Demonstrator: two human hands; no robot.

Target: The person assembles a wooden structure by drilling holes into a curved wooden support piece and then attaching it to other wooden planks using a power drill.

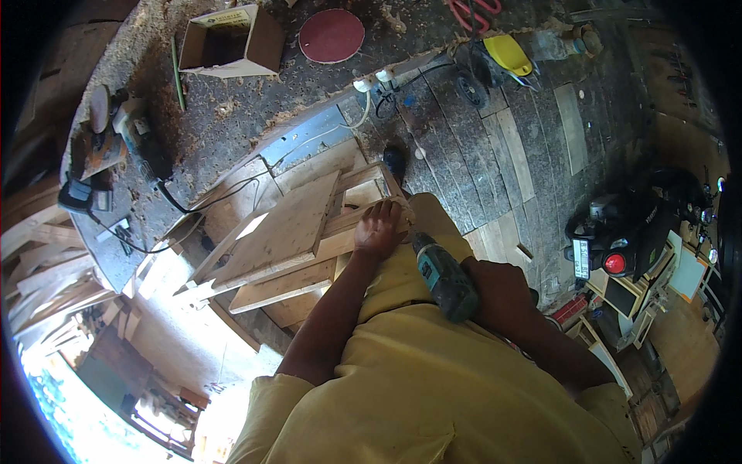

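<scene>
A wooden frame point(270, 232) with a flat board and several rails leans in front of my body, running up to my lap. My left hand point(379, 228) grips the near end of its upper rail, the fingers bent over the wood. In my right hand point(498, 298) is a teal and black cordless drill point(447, 280). Its chuck points toward the corner of the frame, just right of my left hand. Whether the drill's tip touches the wood, I cannot tell.
On the dusty workbench point(232, 116) lie an angle grinder point(139, 143) with a cord, an open cardboard box point(232, 42) and a red sanding disc point(331, 35). A yellow tool part point(508, 56) sits farther right. A motorcycle point(630, 232) stands on the right.
</scene>
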